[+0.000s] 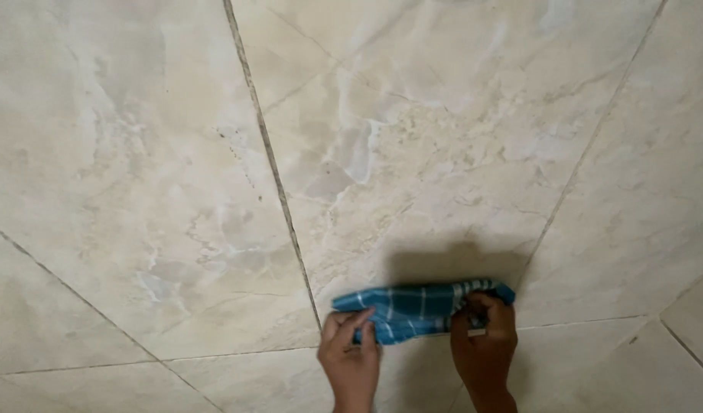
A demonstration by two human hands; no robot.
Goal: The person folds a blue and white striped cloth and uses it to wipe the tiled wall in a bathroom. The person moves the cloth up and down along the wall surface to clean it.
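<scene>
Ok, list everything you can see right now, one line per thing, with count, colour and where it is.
cloth: one, blue with white checks, folded into a narrow strip, lying on the floor low in the picture, right of centre
floor: one, beige marbled tiles with dark grout lines, fills the whole view
shadow: one, dark, on the floor just beyond the cloth
left hand: one, bare, fingers pinching the cloth's left end
right hand: one, bare, fingers gripping the cloth's right end
</scene>
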